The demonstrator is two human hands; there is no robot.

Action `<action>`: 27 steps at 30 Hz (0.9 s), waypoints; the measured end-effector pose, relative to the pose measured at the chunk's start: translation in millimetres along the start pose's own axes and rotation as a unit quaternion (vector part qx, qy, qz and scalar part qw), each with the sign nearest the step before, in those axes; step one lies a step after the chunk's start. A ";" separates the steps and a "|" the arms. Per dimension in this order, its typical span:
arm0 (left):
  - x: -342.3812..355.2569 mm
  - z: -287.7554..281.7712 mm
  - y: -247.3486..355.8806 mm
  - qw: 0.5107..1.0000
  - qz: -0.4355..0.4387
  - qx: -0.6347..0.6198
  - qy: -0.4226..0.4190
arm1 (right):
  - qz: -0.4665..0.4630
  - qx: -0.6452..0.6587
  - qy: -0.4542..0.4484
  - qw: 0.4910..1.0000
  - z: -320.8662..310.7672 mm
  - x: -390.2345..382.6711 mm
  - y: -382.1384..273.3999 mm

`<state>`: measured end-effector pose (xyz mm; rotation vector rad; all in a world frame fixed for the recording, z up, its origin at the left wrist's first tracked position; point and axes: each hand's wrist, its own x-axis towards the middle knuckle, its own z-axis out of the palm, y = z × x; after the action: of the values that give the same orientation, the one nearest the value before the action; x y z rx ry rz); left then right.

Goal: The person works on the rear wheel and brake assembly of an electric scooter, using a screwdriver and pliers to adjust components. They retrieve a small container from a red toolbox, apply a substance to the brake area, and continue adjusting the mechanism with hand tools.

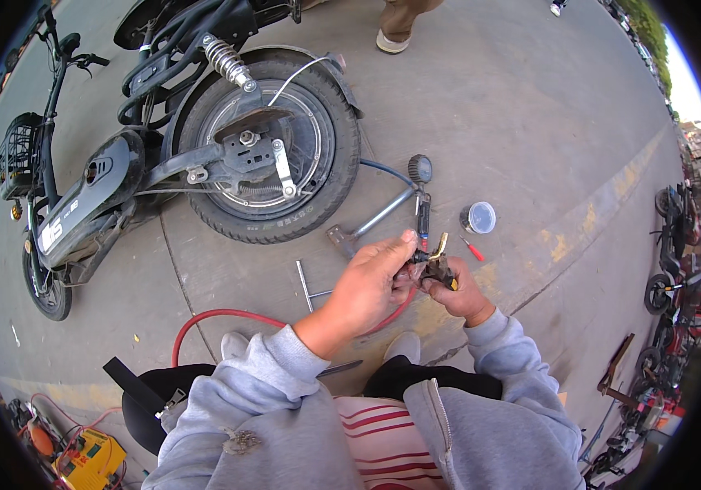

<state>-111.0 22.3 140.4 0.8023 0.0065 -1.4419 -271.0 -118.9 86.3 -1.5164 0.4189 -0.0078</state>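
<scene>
A person's left hand (375, 278) and right hand (460, 292) pinch a brass-tubed fitting (439, 248), center; white lettering (54, 235) marks an electric scooter (183, 166), upper left.

Two-handed grip (371, 282) on brass-tipped fitting (438, 268) — black scooter (179, 167), red hose (228, 312)

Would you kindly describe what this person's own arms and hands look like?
The left sleeve and right sleeve are long, light-grey, soft-looking fabric with snug cuffs; the left bears a mottled brownish patch. The left hand and right hand wear no gloves.
</scene>
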 end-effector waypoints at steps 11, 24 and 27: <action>4.5 -17.2 16.4 0.971 0.065 0.231 -0.003 | -0.171 -0.302 0.112 0.931 -27.8 6.0 -23.8; 6.6 -18.5 9.3 0.962 0.126 0.223 -0.094 | -0.189 -0.314 0.130 0.921 -24.9 12.1 -13.1; 6.5 -18.5 7.2 0.960 0.144 0.226 -0.083 | -0.184 -0.296 0.120 0.930 -24.3 13.3 -10.3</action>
<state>-95.1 25.1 127.2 1.0012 -0.5655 -1.2408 -262.6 -146.5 92.9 -2.1881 0.3372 -0.3963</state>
